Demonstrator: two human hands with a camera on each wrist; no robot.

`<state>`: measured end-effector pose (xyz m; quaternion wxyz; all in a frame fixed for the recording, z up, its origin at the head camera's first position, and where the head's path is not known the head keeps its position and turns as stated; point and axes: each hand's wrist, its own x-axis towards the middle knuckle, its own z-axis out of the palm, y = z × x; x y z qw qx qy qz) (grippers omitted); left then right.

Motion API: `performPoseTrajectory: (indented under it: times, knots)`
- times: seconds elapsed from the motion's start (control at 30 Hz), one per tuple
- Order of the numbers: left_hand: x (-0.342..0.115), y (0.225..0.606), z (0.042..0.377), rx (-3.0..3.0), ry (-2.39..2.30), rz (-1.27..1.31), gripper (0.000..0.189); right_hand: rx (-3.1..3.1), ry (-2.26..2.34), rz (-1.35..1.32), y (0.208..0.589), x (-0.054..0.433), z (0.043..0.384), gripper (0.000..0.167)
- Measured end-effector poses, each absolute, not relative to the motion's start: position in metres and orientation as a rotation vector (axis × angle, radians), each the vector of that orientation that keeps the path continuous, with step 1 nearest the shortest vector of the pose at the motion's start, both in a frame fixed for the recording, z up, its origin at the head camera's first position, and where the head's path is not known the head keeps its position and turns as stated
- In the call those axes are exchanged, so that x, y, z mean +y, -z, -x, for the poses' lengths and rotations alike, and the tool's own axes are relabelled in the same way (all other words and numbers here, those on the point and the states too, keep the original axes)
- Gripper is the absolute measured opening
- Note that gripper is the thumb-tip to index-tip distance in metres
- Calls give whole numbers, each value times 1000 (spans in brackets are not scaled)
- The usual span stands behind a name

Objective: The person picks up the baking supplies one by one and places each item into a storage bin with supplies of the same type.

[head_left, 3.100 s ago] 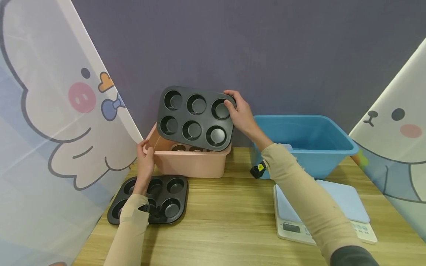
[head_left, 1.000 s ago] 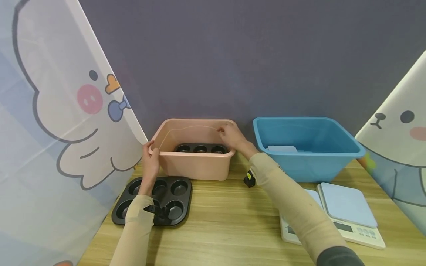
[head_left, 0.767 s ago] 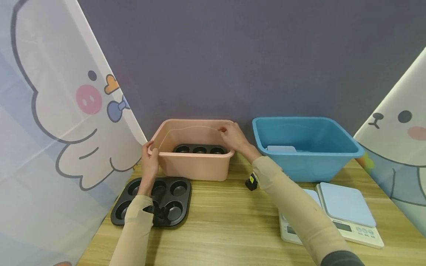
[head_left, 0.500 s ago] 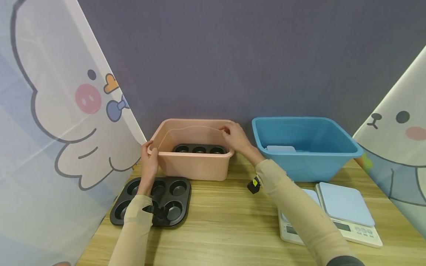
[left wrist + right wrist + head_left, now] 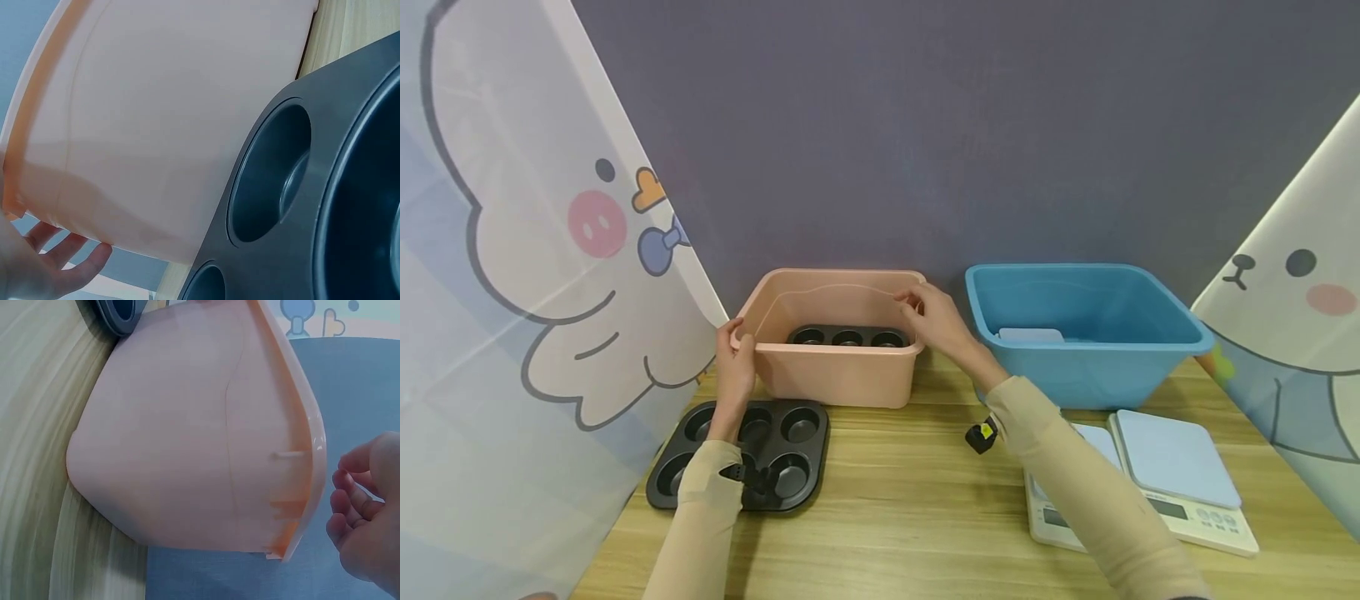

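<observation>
A pink plastic bin (image 5: 835,375) stands at the back wall with a dark muffin pan (image 5: 848,336) inside; only one row of cups shows above the near rim. My left hand (image 5: 734,371) holds the bin's left rim, thumb over the edge and fingers against the outer wall. Beside the bin's right rim hovers my right hand (image 5: 936,321), its fingers loosely curled around nothing; a gap shows between hand and rim in the right wrist view. A second muffin pan (image 5: 800,427) lies on the table in front of the bin, partly under my left forearm.
To the right stands a blue bin (image 5: 1090,367) with a pale flat item (image 5: 1032,335) inside. In front of it lie two kitchen scales, the right scale (image 5: 1180,458) plain and the left scale (image 5: 1093,442) partly behind my right sleeve. A grey wall (image 5: 880,133) closes the back.
The muffin pan my right hand held tilted above the pink bin is no longer in the air. That hand has let go and lately drawn slightly rightward. My left hand stays on the rim.
</observation>
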<state>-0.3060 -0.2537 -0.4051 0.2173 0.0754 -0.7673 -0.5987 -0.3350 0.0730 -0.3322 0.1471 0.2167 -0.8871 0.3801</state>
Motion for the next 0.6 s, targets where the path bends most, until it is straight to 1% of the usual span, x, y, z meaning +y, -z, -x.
performPoseTrajectory:
  times: [0.23,0.6]
  knots:
    - [-254,406,307,-2129,1655,-208,52,-2556,-1170,-642,334,74,320,24]
    - [-255,408,309,-2135,1657,-195,52,-2528,-1218,-673,341,73,306,23]
